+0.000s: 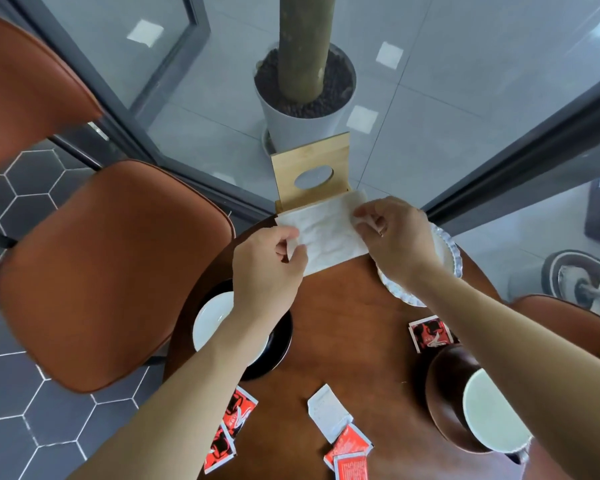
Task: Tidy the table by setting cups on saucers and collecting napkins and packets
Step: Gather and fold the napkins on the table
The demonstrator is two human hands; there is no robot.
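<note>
Fingers of both hands pinching napkin point(326, 233) ends — apparently creased, table point(343, 323) centre bare

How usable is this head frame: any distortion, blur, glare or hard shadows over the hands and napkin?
Head view: strong wide-angle bending, so the door frames and left chair curve outward; light is soft and even, with only faint shadows under the hands; the napkin is bright but its creases still read; left hand and right hand are slightly soft; packets look mildly smeared.
</note>
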